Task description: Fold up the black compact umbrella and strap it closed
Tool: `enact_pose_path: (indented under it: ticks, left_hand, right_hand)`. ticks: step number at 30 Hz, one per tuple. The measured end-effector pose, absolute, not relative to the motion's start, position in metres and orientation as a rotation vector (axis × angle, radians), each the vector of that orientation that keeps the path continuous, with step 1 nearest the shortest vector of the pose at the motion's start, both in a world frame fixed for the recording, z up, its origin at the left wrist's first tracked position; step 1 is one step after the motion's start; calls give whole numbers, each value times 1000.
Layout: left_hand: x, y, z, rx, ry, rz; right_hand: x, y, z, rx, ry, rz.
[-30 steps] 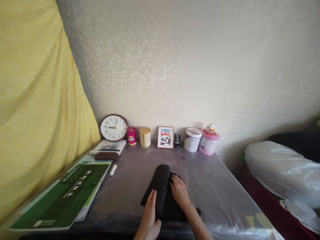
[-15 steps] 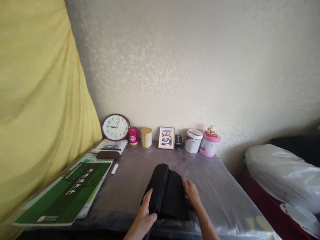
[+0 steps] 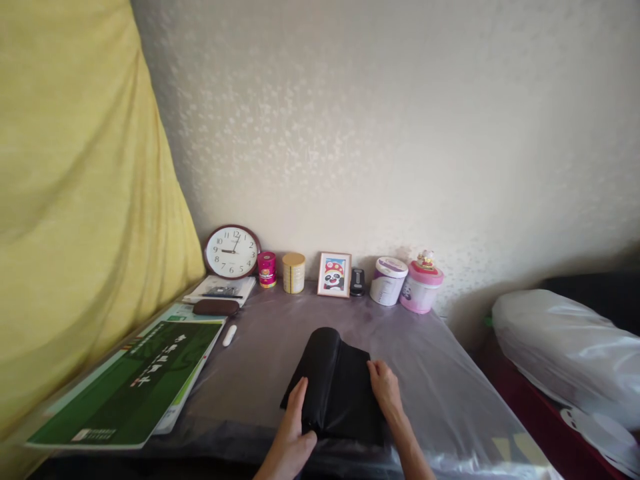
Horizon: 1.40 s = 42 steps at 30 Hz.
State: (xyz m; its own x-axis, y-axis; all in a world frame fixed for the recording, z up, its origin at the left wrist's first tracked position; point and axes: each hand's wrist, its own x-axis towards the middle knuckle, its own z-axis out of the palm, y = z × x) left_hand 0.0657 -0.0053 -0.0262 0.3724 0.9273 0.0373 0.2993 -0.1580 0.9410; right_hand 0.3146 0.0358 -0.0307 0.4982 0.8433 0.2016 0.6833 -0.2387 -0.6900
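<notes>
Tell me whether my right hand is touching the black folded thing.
Touching: the head view shows the right hand gripping the right edge of the black folded thing.

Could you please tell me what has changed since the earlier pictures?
The right hand moved rightward from atop the black bundle and now grasps its right edge. The left hand stays at the rolled part, and the clock and picture frame stay put.

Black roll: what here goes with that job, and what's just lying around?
In the job: black roll, left hand touching it, right hand at its edge.

Just lying about, untouched: clock, pink tin, yellow tin, picture, white tub, pink tub, green book, brown case.
</notes>
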Motion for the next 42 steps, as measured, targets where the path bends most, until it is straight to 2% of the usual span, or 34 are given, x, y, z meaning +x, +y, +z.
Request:
enact_pose_path:
  ticks: [9, 13, 23, 42]
  left_hand:
    - [77, -9, -42, 1852, 1188, 807]
    - [81, -9, -43, 1954, 1250, 768]
    - [89, -16, -26, 2041, 1454, 544]
    - [70, -8, -55, 2208, 1429, 488]
  right_hand:
    - [305, 41, -2, -1688, -1031, 759]
    - [292, 42, 13, -1550, -977, 870]
    - [255, 72, 26, -1447, -978, 824]
    - [202, 105, 12, -1685, -1274, 890]
